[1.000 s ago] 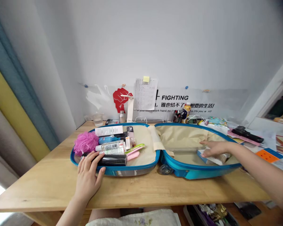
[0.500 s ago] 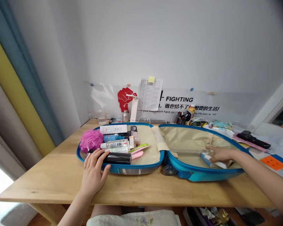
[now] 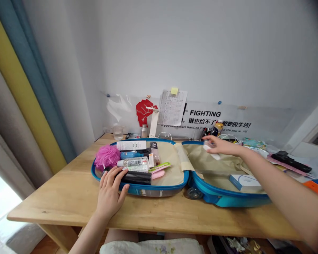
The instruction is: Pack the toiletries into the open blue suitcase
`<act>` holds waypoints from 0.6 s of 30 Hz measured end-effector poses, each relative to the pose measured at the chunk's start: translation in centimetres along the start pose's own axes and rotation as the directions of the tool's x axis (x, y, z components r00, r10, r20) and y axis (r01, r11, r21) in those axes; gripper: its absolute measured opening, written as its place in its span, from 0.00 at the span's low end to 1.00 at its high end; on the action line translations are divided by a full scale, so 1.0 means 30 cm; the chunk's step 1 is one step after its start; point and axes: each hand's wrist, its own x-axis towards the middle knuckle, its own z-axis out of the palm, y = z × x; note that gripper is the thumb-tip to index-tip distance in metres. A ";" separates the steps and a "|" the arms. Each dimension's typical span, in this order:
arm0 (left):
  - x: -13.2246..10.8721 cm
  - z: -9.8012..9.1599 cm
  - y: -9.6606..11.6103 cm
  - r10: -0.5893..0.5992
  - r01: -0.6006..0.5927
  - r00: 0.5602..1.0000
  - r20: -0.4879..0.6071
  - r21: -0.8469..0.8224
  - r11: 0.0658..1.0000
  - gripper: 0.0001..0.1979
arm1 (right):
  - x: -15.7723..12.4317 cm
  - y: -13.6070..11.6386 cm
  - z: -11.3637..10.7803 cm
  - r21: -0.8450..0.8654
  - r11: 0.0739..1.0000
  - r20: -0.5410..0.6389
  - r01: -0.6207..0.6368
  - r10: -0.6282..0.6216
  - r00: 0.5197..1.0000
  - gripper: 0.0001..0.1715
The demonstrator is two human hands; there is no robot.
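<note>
A blue suitcase (image 3: 159, 186) lies opened out on the desk. My left hand (image 3: 111, 188) is open, its fingers spread over the suitcase's near rim and touching a black cylinder (image 3: 137, 177). Around it in the left half lie a pink bath puff (image 3: 107, 157), a clear bottle (image 3: 135, 164), a blue bottle (image 3: 131, 154), a white printed box (image 3: 131, 145) and a green-and-pink item (image 3: 159, 167). Above the right half, my right hand (image 3: 218, 145) is closed on a small white object (image 3: 213, 153), blurred by motion. A white-and-blue box (image 3: 245, 182) rests in that half.
Behind the suitcase stand a glass (image 3: 118, 133), a small metallic bottle (image 3: 143, 131) and a yellow-capped bottle (image 3: 217, 127). Papers, a black object (image 3: 290, 162) and an orange-and-blue item (image 3: 316, 188) lie at the right. A suitcase wheel (image 3: 194, 193) touches the desk area (image 3: 63, 197).
My right hand has left the white-and-blue box and moved up and left, now carrying a small white object. The box stays in the suitcase. My left hand keeps its place; the view has shifted slightly.
</note>
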 end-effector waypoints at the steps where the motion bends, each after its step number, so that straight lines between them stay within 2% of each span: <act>1: 0.000 0.000 0.000 0.004 -0.004 1.000 0.001 0.002 1.000 0.20 | 0.029 -0.079 0.009 0.016 0.997 0.033 0.073 -0.074 0.997 0.45; 3: 0.001 0.001 -0.001 0.014 -0.014 1.000 -0.004 0.008 1.000 0.20 | 0.081 -0.239 0.049 0.031 0.968 0.086 0.247 -0.249 0.965 0.51; 5: -0.001 0.001 -0.002 0.021 -0.021 1.000 -0.006 0.016 1.000 0.20 | 0.123 -0.383 0.112 0.037 0.921 0.182 0.389 -0.389 0.903 0.54; 7: -0.004 0.002 -0.003 0.018 -0.018 1.000 -0.004 0.020 1.000 0.20 | 0.158 -0.496 0.184 0.053 0.885 0.266 0.463 -0.460 0.847 0.56; 9: -0.006 0.003 -0.004 0.003 -0.003 1.000 0.005 0.022 1.000 0.21 | 0.188 -0.570 0.250 0.044 0.865 0.324 0.500 -0.486 0.812 0.60; 14: -0.005 0.003 -0.001 -0.021 0.021 1.000 0.009 0.016 1.000 0.22 | 0.243 -0.633 0.365 -0.013 0.846 0.397 0.533 -0.485 0.779 0.68; 18: -0.005 0.003 -0.001 -0.022 0.022 1.000 0.010 0.009 1.000 0.22 | 0.247 -0.633 0.385 0.031 0.856 0.399 0.516 -0.484 0.779 0.69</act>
